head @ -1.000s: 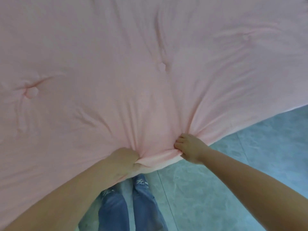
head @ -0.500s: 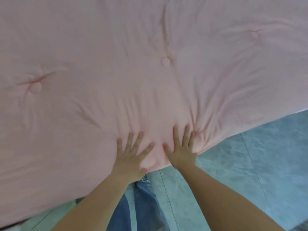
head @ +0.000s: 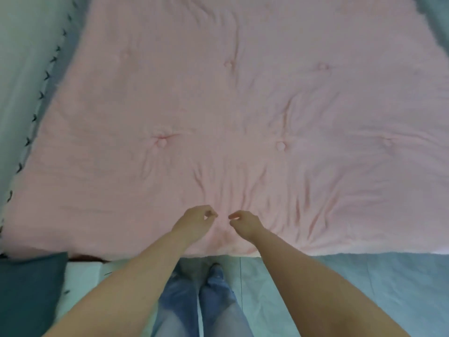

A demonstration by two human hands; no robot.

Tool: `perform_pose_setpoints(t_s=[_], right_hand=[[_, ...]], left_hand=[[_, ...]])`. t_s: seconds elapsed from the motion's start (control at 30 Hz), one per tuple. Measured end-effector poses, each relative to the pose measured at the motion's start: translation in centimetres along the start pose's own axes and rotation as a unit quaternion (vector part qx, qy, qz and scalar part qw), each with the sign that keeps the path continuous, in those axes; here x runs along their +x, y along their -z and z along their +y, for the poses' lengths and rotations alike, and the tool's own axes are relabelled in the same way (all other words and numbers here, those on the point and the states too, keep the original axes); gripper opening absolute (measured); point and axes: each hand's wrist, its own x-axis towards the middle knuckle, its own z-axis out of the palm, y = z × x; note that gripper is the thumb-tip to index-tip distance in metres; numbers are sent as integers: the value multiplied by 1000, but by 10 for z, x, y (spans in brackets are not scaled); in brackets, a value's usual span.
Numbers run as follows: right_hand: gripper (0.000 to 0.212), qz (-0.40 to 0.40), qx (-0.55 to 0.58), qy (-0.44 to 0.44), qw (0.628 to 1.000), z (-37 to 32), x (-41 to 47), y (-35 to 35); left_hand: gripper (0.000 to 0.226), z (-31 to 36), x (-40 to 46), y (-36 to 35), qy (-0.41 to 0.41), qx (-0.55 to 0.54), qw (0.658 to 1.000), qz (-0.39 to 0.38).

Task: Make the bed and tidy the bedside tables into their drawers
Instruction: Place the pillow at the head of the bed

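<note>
A pink tufted quilt [head: 243,117] lies spread flat over the bed and fills most of the view, with creases fanning out near its front edge. My left hand [head: 194,221] and my right hand [head: 244,223] hover side by side just above that front edge, a small gap between them. Both hands have loosely curled fingers and hold nothing. The bedside tables and their drawers are out of view.
A pale green sheet [head: 21,81] with a row of dark stitches shows along the quilt's left side. A dark teal pillow [head: 29,293] lies at the lower left. My legs in blue jeans [head: 196,305] stand on the grey-green tiled floor [head: 376,276] at the bed's foot.
Both hands let go of the quilt's edge, pressed flat on it, then lifted off with fingers curled. The view pulled back and shows far more of the quilt.
</note>
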Motion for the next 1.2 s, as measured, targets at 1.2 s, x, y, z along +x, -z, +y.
perform_pose_setpoints(t_s=[1.2], right_hand=[[54, -124, -600, 517, 599, -442, -189, -367]], left_hand=[[40, -439, -483, 160, 379, -185, 841, 340]])
